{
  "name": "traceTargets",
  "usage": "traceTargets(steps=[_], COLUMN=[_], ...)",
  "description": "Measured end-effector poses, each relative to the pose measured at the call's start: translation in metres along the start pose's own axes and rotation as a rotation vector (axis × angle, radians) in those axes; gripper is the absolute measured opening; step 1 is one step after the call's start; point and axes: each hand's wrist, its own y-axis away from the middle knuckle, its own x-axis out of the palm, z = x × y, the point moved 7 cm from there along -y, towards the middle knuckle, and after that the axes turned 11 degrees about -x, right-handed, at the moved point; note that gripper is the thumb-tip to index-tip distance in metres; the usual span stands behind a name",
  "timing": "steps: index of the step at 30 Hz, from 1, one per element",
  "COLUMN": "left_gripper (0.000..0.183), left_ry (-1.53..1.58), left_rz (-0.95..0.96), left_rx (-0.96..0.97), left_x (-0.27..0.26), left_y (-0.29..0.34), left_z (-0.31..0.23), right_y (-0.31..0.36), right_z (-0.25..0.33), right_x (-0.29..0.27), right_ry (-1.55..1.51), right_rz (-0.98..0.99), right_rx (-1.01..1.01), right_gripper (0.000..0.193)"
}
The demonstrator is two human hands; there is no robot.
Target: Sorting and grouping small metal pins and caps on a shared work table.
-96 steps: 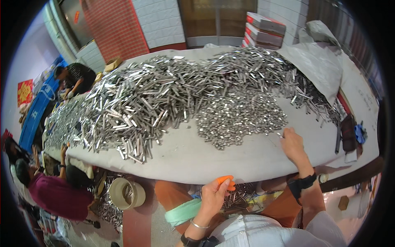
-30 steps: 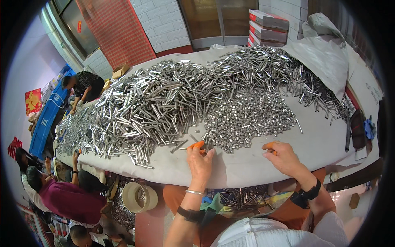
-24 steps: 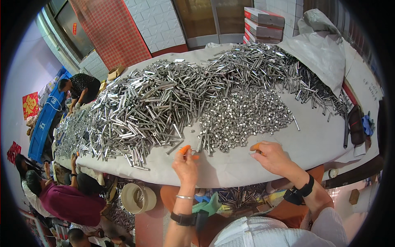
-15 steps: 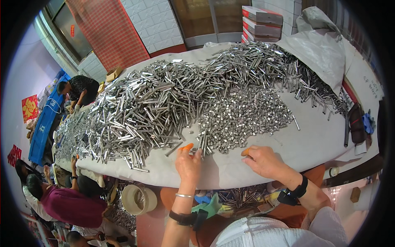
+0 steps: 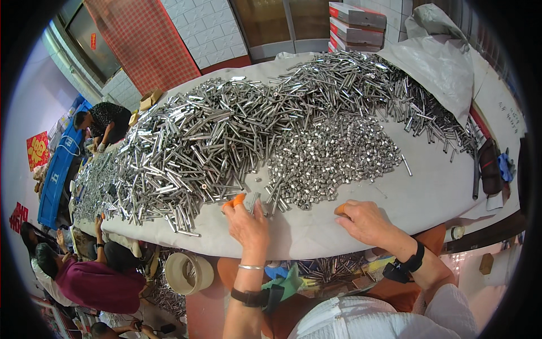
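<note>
My left hand (image 5: 248, 227), with orange finger covers, is at the near edge of the metal heap. A short metal tube (image 5: 254, 200) shows between its thumb and fingers, which close on it. Just right of it, a few slim tubes (image 5: 275, 195) lie against a spread of small, stubby metal pieces (image 5: 333, 161). My right hand (image 5: 370, 225) hovers at or rests on the pale cloth in front of these pieces. Its orange-covered finger and thumb are slightly apart, with nothing visible between them. A large pile of longer metal tubes (image 5: 192, 141) rises behind and to the left.
A pale cloth (image 5: 429, 192) covers the table. Plastic sheeting (image 5: 432, 68) lies over the far right tubes, near stacked boxes (image 5: 357, 28). A white bucket (image 5: 189, 273) stands below the near edge. Other people (image 5: 96, 277) are on the left, one (image 5: 107, 124) at the table's far end.
My left hand has shifted left, away from the stubby pieces, and a tube now shows between its thumb and fingers. My right hand has barely moved. The whole view has tilted slightly.
</note>
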Motion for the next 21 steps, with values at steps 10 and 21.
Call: traceTargets(steps=[10, 21], left_gripper=[0.025, 0.024], left_ry=[-0.121, -0.129], left_rz=[0.210, 0.217], left_rx=[0.102, 0.095], left_x=[0.027, 0.028], left_y=[0.015, 0.011], left_z=[-0.031, -0.035], right_y=[0.008, 0.009], right_z=[-0.001, -0.003], right_x=[-0.005, -0.006], right_ry=[-0.002, 0.010], right_rz=[-0.004, 0.029], right_rx=[0.030, 0.055], right_gripper=[0.019, 0.021])
